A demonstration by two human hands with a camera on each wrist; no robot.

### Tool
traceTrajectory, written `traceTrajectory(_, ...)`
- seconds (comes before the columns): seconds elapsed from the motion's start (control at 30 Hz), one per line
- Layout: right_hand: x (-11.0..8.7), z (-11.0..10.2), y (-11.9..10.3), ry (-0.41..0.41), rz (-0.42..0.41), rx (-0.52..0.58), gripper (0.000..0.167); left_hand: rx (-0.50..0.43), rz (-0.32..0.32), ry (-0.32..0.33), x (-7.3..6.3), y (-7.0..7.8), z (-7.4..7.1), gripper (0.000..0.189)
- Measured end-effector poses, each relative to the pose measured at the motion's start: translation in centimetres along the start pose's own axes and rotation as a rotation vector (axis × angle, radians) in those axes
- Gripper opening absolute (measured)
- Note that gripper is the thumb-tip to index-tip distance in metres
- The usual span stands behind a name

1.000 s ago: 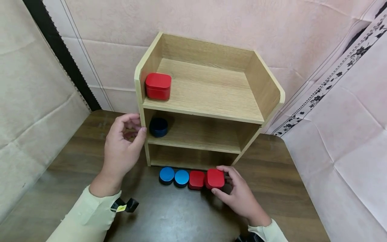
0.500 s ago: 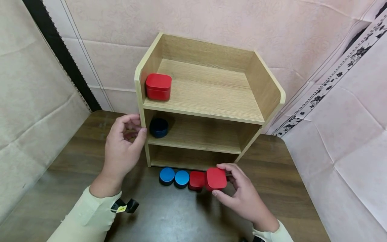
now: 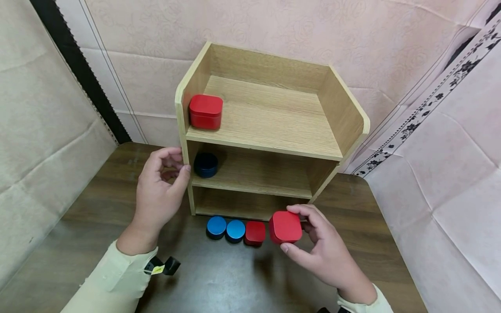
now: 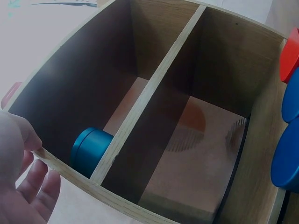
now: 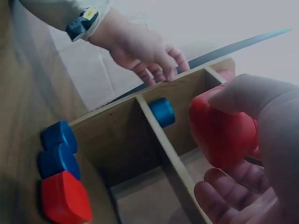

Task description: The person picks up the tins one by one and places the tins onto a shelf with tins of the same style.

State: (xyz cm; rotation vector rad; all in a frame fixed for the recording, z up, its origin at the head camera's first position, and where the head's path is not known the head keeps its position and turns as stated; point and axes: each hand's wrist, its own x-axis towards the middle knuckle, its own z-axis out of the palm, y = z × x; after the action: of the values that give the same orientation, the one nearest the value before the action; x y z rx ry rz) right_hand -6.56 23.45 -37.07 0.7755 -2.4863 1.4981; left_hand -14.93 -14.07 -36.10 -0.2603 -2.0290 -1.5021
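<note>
My right hand [image 3: 325,248] holds a red rounded-square box [image 3: 286,227] between thumb and fingers, above the dark table; its shadow falls below. In the right wrist view that red box [image 5: 222,128] covers part of the shelf. My left hand [image 3: 158,191] touches the left side panel of the wooden shelf [image 3: 262,150], thumb at the front edge, other fingers loosely bent outside it. In front of the shelf, two round blue tins [image 3: 235,230] and a red box [image 3: 255,233] stand in a row. A larger red box [image 3: 205,112] sits on the top level.
A dark blue round tin [image 3: 205,164] stands at the left of the middle level. Pale patterned cloth [image 3: 266,26] hangs behind and at both sides. The dark wooden table [image 3: 211,278] extends toward me.
My right hand has lifted the red box from the right end of the row and moved it slightly right, opening a gap. My left hand stays on the shelf side.
</note>
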Motion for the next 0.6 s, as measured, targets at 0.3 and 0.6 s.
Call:
traceTrajectory(0.3,0.9,-1.1,-2.0,0.007,-0.005,0.002,0.08,0.012,-0.003,0.002,-0.1,-0.1,0.1,0.04)
traceTrajectory(0.6,2.3,-2.0,-3.3,0.0,-0.031,0.01,0.077,0.016,0.002,0.002,0.0,-0.2,0.1,0.04)
